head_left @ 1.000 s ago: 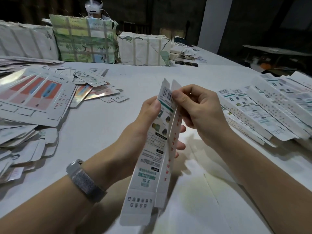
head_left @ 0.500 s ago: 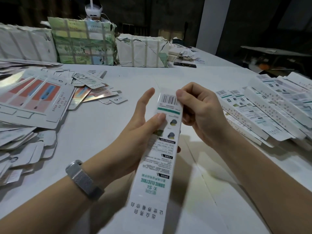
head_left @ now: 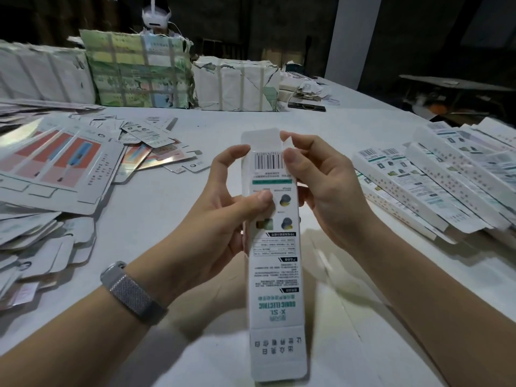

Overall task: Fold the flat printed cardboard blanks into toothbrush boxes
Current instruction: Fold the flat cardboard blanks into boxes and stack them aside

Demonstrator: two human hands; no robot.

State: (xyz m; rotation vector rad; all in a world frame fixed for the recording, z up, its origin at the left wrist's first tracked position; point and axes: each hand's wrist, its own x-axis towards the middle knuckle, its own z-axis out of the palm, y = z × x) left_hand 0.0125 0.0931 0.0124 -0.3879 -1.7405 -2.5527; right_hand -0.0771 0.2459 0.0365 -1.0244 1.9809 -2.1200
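Note:
A long white toothbrush box (head_left: 275, 263) with a barcode and green print stands upright above the table between my hands, its printed back facing me. My left hand (head_left: 223, 208) holds it from the left, thumb pressed on the front panel, fingers behind. My right hand (head_left: 321, 185) grips the upper right edge near the barcode with the thumb in front. A white end flap (head_left: 261, 139) sticks up at the far end; another flap hangs at the near end. Flat printed blanks (head_left: 55, 166) lie at the left.
Folded boxes (head_left: 435, 188) are stacked at the right. Loose cut pieces (head_left: 42, 241) pile at the left edge. Taped bundles (head_left: 139, 71) and wrapped white packs (head_left: 237, 85) line the back of the white table (head_left: 195, 113). A white headset (head_left: 155, 16) shows behind them.
The blank went from half-folded and edge-on to a closed flat sleeve facing me. My right thumb slid onto the barcode end, and the top flap now stands up.

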